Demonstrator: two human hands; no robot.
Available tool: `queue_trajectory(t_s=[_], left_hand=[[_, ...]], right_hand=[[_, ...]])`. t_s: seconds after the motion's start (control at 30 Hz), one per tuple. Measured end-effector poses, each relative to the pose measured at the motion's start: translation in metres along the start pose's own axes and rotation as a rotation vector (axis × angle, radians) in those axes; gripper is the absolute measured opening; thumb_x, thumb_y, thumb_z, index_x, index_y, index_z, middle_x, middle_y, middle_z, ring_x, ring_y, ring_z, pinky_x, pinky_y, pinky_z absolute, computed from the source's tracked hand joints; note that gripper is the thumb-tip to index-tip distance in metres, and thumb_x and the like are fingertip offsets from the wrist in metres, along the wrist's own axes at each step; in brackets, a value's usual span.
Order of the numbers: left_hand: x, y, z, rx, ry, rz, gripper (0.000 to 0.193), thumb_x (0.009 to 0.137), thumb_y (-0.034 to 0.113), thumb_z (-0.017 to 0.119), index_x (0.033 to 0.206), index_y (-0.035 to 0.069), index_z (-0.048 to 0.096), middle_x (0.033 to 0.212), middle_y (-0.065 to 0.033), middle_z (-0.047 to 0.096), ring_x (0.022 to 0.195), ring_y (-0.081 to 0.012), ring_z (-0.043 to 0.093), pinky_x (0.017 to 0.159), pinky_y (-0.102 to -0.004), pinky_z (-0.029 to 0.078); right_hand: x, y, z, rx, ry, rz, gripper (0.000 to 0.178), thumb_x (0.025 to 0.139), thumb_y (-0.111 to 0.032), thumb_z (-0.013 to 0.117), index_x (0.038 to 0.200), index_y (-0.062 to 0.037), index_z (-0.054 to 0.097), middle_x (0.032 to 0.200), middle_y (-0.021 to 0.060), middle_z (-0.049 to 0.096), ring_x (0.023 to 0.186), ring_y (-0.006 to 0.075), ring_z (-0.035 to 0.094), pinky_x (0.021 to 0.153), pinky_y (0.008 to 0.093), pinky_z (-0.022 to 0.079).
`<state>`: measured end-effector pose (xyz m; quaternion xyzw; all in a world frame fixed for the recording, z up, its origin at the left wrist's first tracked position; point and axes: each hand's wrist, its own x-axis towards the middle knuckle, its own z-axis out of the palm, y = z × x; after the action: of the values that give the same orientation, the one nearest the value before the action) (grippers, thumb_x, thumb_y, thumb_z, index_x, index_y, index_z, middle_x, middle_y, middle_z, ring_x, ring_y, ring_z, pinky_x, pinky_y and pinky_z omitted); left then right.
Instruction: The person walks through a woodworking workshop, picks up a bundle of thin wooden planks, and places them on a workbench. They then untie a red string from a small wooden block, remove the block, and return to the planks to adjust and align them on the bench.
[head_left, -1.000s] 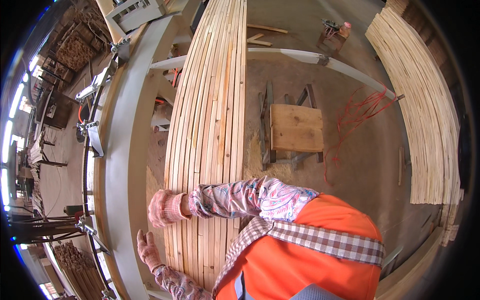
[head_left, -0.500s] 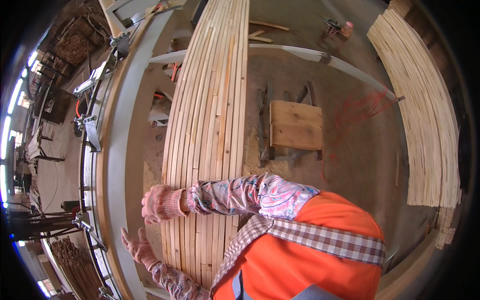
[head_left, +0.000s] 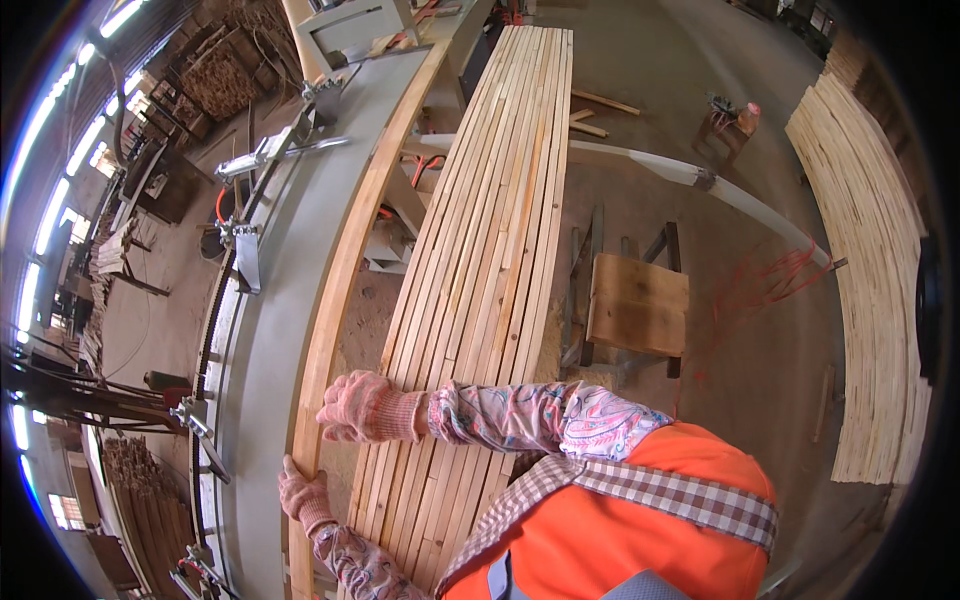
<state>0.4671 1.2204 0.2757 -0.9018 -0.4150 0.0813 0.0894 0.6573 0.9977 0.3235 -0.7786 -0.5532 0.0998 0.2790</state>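
Note:
A long, pale wooden strip (head_left: 340, 285) lies along the near edge of the grey machine bed (head_left: 265, 330). My right hand (head_left: 362, 408), in a pink knitted glove, is closed on the strip's near edge with curled fingers; its far-side fingertips are hidden. Lower down, my left hand (head_left: 304, 497), gloved alike, grips the same strip, one finger lying over the top. Beneath my right forearm runs a long stack of narrow wooden strips (head_left: 490, 240), laid side by side.
Clamps (head_left: 243, 255) and a chain line the bed's far side. A wooden-topped stool (head_left: 638, 305) stands right of the stack. A tall pile of pale boards (head_left: 870, 270) is at the far right. A curved white rail (head_left: 640, 160) crosses behind the stool.
The wooden strip has come across the bed from its far side to the near edge. My hands now hold it; the left one's fingers were spread before. The view has shifted left.

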Motion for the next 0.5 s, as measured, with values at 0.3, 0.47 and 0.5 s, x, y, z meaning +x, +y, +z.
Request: queue_trajectory(t_s=[0.3,0.47,0.5], left_hand=[[-0.041,-0.006,-0.064,-0.619,-0.426,0.353,0.056,0.093,0.047,0.059,0.128,0.003,0.061,0.101,-0.0200,0.073,0.090,-0.0384,0.069,0.082,-0.0436,0.054],[-0.091,0.014,-0.086,-0.776,-0.559,0.369,0.053,0.098,0.048,0.050,0.119,0.002,0.064,0.095,-0.0202,0.073,0.086,-0.0391,0.068,0.079,-0.0436,0.054],[-0.094,0.015,-0.083,-0.763,-0.556,0.376,0.052,0.098,0.048,0.049,0.119,0.002,0.064,0.095,-0.0202,0.073,0.086,-0.0392,0.068,0.079,-0.0438,0.054]], right_hand=[[-0.009,0.008,-0.001,0.034,0.220,-0.056,0.042,0.096,-0.048,0.061,0.123,-0.0163,0.068,0.123,0.0045,0.065,0.125,0.0265,0.055,0.105,0.0417,0.045],[-0.006,0.008,0.016,-0.010,0.428,-0.147,0.039,0.097,-0.045,0.060,0.119,-0.0152,0.070,0.116,0.0059,0.066,0.121,0.0266,0.056,0.105,0.0415,0.044],[-0.006,0.009,0.018,-0.013,0.395,-0.131,0.039,0.097,-0.045,0.060,0.119,-0.0152,0.070,0.116,0.0058,0.066,0.121,0.0266,0.056,0.104,0.0415,0.044]])
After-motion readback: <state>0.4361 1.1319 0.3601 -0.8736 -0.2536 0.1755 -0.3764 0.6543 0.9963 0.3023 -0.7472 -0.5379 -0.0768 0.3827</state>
